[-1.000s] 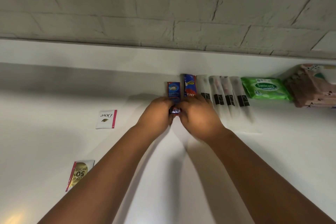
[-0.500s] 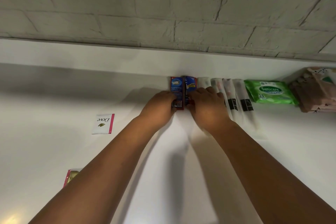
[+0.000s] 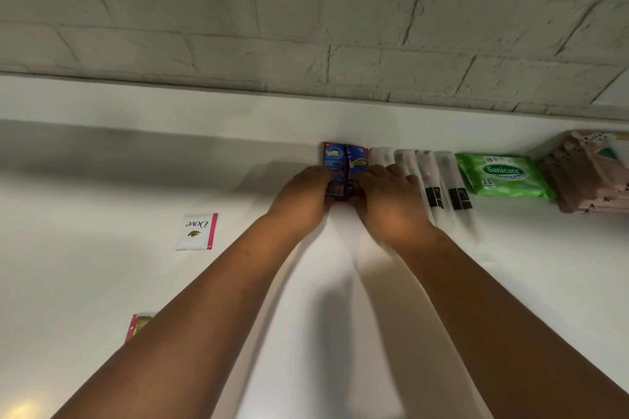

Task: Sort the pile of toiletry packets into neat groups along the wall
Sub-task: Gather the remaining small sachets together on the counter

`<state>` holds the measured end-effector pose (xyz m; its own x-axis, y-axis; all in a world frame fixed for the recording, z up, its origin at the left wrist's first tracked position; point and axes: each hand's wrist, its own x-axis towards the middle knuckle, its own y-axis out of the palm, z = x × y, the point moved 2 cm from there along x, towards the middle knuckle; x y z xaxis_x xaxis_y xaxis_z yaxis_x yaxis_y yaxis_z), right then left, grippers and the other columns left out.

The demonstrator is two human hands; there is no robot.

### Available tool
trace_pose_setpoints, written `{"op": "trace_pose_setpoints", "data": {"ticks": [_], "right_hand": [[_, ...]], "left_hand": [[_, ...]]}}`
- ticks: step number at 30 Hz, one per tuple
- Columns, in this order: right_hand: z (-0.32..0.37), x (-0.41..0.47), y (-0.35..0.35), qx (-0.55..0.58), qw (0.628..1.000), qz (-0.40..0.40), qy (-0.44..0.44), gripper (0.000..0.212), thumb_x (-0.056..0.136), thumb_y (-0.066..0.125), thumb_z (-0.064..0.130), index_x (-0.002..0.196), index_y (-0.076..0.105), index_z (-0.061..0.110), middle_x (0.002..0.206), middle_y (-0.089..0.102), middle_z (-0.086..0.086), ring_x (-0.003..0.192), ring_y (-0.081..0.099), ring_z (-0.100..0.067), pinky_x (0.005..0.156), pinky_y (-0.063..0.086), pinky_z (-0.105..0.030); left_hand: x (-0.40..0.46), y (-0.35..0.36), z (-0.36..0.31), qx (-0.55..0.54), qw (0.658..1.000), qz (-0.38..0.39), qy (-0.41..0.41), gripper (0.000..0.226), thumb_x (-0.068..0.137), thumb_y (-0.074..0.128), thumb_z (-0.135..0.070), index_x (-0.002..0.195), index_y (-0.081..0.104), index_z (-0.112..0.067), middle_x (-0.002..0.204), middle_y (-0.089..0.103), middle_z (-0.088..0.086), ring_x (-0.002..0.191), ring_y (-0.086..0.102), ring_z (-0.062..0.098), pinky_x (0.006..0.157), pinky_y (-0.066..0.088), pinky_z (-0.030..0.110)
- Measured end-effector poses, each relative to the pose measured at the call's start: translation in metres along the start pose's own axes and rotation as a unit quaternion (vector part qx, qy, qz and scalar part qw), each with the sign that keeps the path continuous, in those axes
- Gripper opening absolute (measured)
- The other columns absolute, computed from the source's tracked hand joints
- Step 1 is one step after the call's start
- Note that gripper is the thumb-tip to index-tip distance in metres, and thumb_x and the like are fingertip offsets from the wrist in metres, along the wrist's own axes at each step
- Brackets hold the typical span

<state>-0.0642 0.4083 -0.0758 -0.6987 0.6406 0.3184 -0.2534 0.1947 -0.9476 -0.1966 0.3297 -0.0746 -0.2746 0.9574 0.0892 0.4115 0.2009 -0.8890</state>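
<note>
Packets, blue and red, lie side by side on the white worktop close to the wall. Left hand and right hand curl their grip round the near ends, one from each side. Clear sleeves touch the right hand; wipes lie beyond. A Dove sachet lies well left, a gold sachet nearer.

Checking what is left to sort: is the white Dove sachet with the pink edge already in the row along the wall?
No, the white Dove sachet with the pink edge lies alone on the white table, well left of the row.
</note>
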Motion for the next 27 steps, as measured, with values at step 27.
{"op": "trace_pose_setpoints", "data": {"ticks": [27], "right_hand": [[0.147,-0.087,-0.044,0.184,0.975,0.113,-0.053,0.029,0.093,0.051,0.026,0.121,0.06,0.027,0.125,0.058,0.01,0.117,0.044,-0.017,0.088,0.033,-0.035]], "left_hand": [[-0.19,-0.056,0.072,0.023,0.989,-0.079,-0.12,0.019,0.085,0.062,-0.029,0.1,0.07,-0.022,0.108,0.066,-0.007,0.102,0.055,0.021,0.083,0.047,0.037]]}}
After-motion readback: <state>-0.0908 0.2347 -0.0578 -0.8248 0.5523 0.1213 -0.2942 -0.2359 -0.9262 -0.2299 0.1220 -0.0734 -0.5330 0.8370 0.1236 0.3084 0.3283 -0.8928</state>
